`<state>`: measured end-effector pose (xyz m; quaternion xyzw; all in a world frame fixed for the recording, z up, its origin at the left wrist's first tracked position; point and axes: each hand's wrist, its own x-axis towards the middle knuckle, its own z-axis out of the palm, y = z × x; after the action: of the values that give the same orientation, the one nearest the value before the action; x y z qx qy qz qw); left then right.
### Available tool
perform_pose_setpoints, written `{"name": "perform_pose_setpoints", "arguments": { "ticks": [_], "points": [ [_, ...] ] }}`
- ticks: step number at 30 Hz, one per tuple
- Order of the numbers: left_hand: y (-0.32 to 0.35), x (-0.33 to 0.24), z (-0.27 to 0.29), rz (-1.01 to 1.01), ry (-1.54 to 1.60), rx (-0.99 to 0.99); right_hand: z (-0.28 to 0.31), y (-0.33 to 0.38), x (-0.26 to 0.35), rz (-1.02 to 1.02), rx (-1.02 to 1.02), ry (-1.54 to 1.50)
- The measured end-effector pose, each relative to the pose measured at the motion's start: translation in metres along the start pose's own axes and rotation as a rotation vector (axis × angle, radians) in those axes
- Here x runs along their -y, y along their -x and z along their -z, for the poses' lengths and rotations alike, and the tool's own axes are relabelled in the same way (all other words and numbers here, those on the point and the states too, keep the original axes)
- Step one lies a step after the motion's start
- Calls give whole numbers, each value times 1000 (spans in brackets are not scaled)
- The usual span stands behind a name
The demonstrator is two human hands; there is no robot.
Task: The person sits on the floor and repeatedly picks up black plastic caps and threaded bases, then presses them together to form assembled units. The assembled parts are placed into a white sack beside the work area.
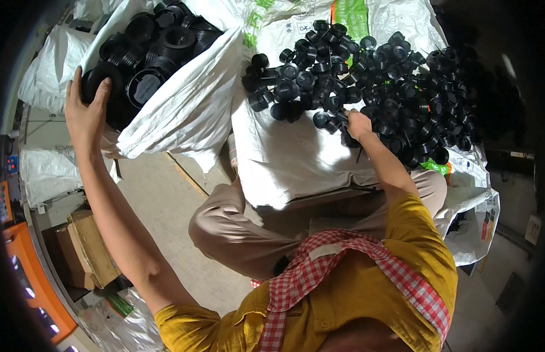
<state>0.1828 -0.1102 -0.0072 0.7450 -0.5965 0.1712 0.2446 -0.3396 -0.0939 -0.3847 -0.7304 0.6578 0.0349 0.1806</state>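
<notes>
At the far left, my left hand [87, 111] reaches over the rim of a white woven sack [184, 97]. Its thumb and fingers are spread against a black ringed plastic part [102, 79] inside; the far sides of the fingers are hidden. Larger black threaded parts [178, 38] fill the sack, among them a round cap [147, 86]. On the right, my right hand [359, 124] is closed on a small black plastic part at the near edge of a heap of small black caps [325, 82]. My fingers partly cover that piece.
The heap lies on a white sack-covered work surface [278, 158] in front of my knees. A cardboard box [90, 249] stands low on the left, beside an orange machine [35, 281]. Another white bag [472, 229] hangs at the right.
</notes>
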Motion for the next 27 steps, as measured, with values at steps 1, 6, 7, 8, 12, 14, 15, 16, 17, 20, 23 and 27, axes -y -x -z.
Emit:
{"name": "perform_pose_setpoints", "arguments": {
  "ticks": [1,6,7,8,12,14,15,16,17,20,23,27],
  "points": [
    [3,-4,3,-40,8,-45,11,8,3,-40,-45,-129],
    [78,-110,19,-440,456,-494,59,55,6,-48,-160,-711],
    [124,-138,5,-341,784,-302,67,67,15,-35,-196,-774],
    [162,-161,-6,-211,914,0,77,78,33,-62,-175,-960],
    [258,-198,-88,238,1305,1061,108,132,101,73,-173,-1387],
    [264,-209,-85,499,1580,1470,98,147,98,330,-352,-1205],
    [258,-212,-76,592,1688,1572,92,149,94,543,-577,-960],
    [260,-204,-83,658,1648,1595,104,160,98,620,-543,-902],
    [263,-198,-87,593,1601,1598,117,160,103,721,-535,-769],
    [291,-198,-100,343,1577,1511,97,164,108,397,-416,-958],
    [304,-213,-102,-419,839,750,61,161,119,-245,-46,-1672],
    [290,-202,-92,-1022,690,435,66,180,149,-820,144,-2092]
  ]
}}
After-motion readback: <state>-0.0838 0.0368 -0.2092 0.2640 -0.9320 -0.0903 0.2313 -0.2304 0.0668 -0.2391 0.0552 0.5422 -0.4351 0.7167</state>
